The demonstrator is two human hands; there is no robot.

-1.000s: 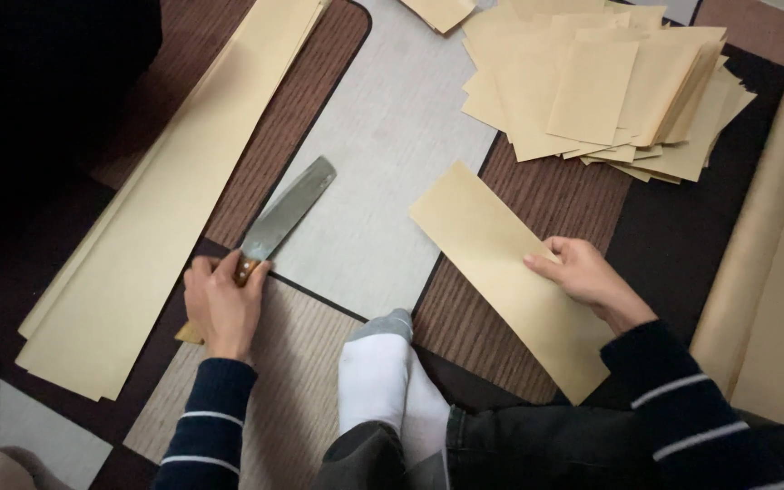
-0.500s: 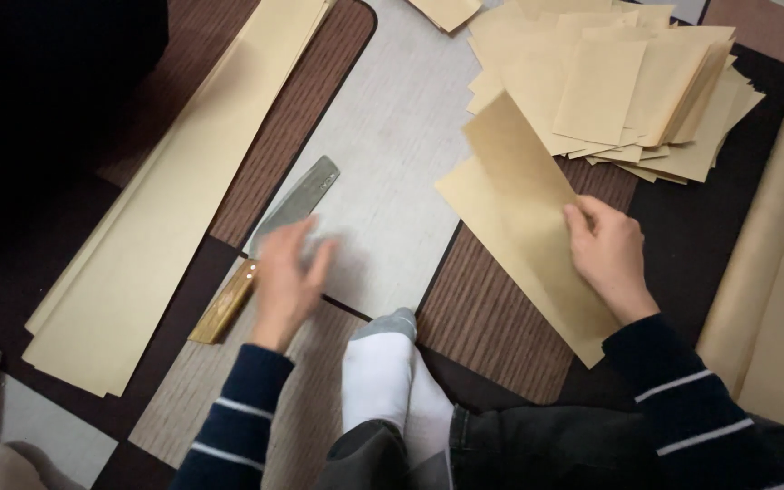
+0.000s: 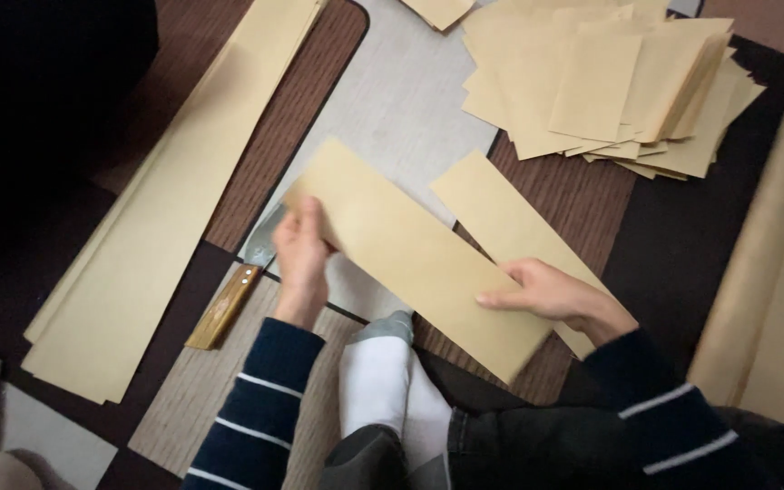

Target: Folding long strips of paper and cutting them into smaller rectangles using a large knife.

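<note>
Two hands are holding one long tan paper strip (image 3: 415, 254) between them, and I am watching from above. Far on my left lies a long stack of tan paper sheets (image 3: 151, 218), flat on the brown and grey patchwork floor mat (image 3: 256, 154). This stack looks uncut, so I think there is more work left to do. Next to it lies a knife with a wooden handle and a wide metal blade (image 3: 229, 304), flat on the mat with no hand on it. The left hand (image 3: 301, 259) is closed on the upper left end of the strip, with the fingers curled over the edge. The blade is partly hidden under that hand and the paper. The strip slants across the middle, lifted a little above the pale grey part of the mat. A foot in a white and grey sock (image 3: 378, 381) pokes out just below it. The right hand (image 3: 546, 295) pinches the lower right part of the strip, thumb on top. Under that hand lies another tan paper strip (image 3: 492, 204), flat on the mat. At the top right sits a messy pile of small cut tan paper pieces (image 3: 610, 82). The pile is big, so I think a lot of the cutting is already done. Far right is a wide tan paper roll (image 3: 773, 245).
</note>
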